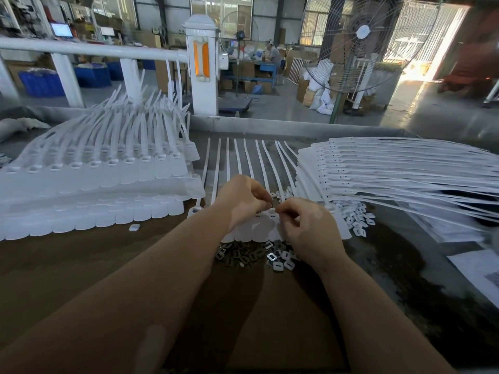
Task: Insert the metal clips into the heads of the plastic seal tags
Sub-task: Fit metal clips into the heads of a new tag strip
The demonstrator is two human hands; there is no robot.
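A row of white plastic seal tags (251, 168) lies flat in the table's middle, straps pointing away from me. My left hand (243, 201) and my right hand (307, 228) meet over the tag heads (271, 211), fingertips pinched together at one head. A small metal clip seems to be held between the left fingertips; what the right fingertips pinch is too small to tell. A pile of dark metal clips (243, 256) lies just below the tags, with white plastic caps (283, 261) mixed in at its right.
A tall stack of tags (94, 182) fills the left of the table. Another fanned stack (391, 171) lies on the right, with loose white caps (356, 217) beside it. One stray cap (133, 227) lies left of my forearm. Papers (478, 271) lie at the right edge.
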